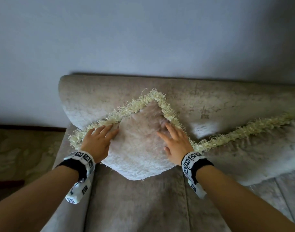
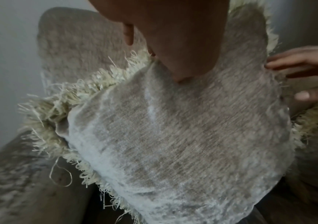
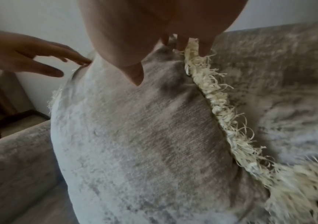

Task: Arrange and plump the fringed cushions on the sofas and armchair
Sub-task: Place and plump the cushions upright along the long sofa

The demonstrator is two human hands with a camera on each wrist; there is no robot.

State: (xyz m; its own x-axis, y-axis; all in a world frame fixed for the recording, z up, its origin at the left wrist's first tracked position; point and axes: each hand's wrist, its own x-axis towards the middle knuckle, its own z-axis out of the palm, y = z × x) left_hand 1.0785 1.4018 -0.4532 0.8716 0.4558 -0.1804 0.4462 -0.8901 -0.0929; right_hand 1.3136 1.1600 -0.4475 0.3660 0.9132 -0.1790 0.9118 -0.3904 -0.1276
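Observation:
A beige cushion (image 1: pixel 138 153) with a pale yellow fringe (image 1: pixel 160 101) stands on one corner against the sofa backrest (image 1: pixel 210 97), near the sofa's left end. My left hand (image 1: pixel 101 136) lies flat on its upper left side, fingers straight, touching the fringe. My right hand (image 1: pixel 174 139) presses flat on its upper right side, fingers spread. The left wrist view shows the cushion (image 2: pixel 173 136) under my left hand (image 2: pixel 173 37). In the right wrist view my right hand (image 3: pixel 154 30) touches the cushion (image 3: pixel 135 136) beside its fringe (image 3: pixel 221 109). A second fringed cushion (image 1: pixel 252 148) lies to the right.
The sofa seat (image 1: pixel 135 206) stretches toward me below the cushion. Its armrest (image 1: pixel 64 164) runs along the left, with patterned carpet (image 1: pixel 18 148) beyond it. A plain pale wall (image 1: pixel 143 30) rises behind the backrest.

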